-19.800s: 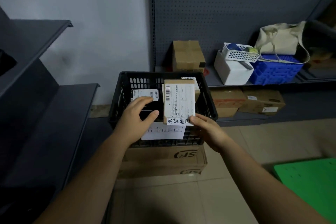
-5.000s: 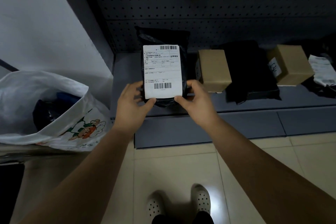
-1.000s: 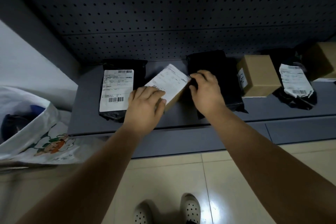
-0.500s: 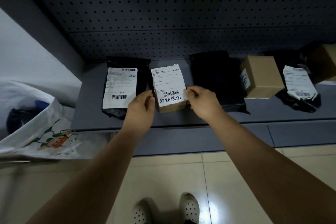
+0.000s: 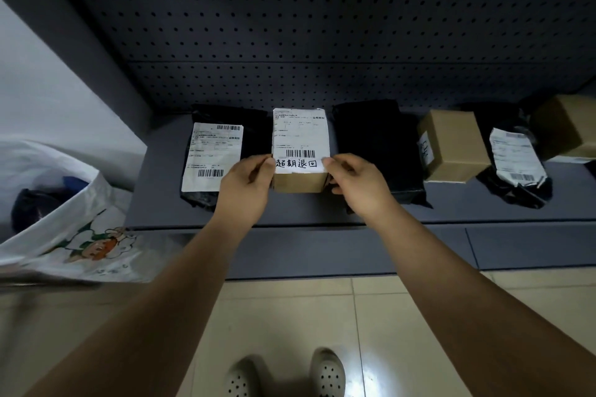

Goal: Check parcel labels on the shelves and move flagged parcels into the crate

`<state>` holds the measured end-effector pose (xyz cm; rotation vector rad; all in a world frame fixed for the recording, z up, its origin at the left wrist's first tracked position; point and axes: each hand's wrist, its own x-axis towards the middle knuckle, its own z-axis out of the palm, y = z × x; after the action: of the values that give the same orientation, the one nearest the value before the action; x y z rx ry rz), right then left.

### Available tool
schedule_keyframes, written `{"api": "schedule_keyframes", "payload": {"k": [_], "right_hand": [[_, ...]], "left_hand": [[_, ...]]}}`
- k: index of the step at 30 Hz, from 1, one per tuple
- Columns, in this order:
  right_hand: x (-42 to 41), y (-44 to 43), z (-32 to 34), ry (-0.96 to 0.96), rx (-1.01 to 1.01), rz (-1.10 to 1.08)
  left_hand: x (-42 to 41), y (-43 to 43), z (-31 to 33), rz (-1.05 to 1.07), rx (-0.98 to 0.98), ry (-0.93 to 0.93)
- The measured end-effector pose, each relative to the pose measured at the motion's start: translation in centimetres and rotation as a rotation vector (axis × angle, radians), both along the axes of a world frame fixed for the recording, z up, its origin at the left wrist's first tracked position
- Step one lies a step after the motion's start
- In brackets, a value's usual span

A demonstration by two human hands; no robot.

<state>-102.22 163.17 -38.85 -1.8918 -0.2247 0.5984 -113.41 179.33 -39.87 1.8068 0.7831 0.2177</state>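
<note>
Pinching a small box (image 5: 300, 182) from both sides, seen from the head: left hand (image 5: 248, 188) curled on its near left corner, right hand (image 5: 358, 187) curled on its near right corner, thumbs at the label (image 5: 300, 135) edge. Sitting squarely between the two hands, long side running straight away from them toward the shelf (image 5: 161, 177) back. Raised or resting there, cannot tell. Bearing handwritten characters along the label's near strip, so probably flagged. No crate in sight. Equally near to both hands; likely a straight pull back toward the body. Flanked by one black bag (image 5: 219, 155) just beyond the left hand and another (image 5: 377, 138) just beyond the right.
</note>
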Motion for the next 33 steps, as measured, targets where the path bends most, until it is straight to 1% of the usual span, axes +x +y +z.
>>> {"api": "schedule_keyframes", "payload": {"k": [3,6,8,11,15,17,20,23,27,30,32,33], "right_hand": [[-0.5,-0.5,0.9,0.046,0.094,0.027],[-0.8,-1.2,1.5,0.133,0.203,0.049],[-1.1,-1.7,1.8,0.19,0.27,0.067],[-1.9,-2.2,1.8,0.175,0.329,0.091],[-3.0,-2.7,2.1,0.122,0.336,0.11],[-3.3,-3.0,2.5,0.132,0.318,0.117],[-3.6,-3.5,3.6,0.229,0.28,0.136],[-4.3,-3.8,4.8,0.302,0.253,0.244],[-5.7,-3.8,6.0,0.413,0.299,0.178],[-7.3,-3.7,7.3,0.391,0.278,0.209],[-8.5,-3.7,8.2,0.412,0.299,0.175],[-9.2,-3.8,8.6,0.426,0.314,0.142]], "left_hand": [[-0.3,-0.5,1.7,-0.018,0.036,-0.038],[-1.0,-1.1,3.2,-0.007,-0.036,-0.131],[-1.8,-1.4,3.6,-0.015,-0.06,-0.159],[-3.1,-1.9,3.6,-0.031,-0.063,-0.193],[-4.9,-2.7,4.4,0.007,-0.082,-0.207],[-5.6,-3.2,5.2,0.014,-0.082,-0.213],[-6.5,-3.7,7.0,0.024,-0.054,-0.212],[-7.6,-3.9,8.7,0.005,-0.015,-0.202],[-8.9,-3.4,10.1,-0.006,-0.035,-0.187],[-9.8,-2.6,11.1,-0.071,-0.001,-0.17],[-10.9,-1.9,11.8,-0.155,0.041,-0.177],[-11.5,-1.6,12.1,-0.205,0.091,-0.175]]}}
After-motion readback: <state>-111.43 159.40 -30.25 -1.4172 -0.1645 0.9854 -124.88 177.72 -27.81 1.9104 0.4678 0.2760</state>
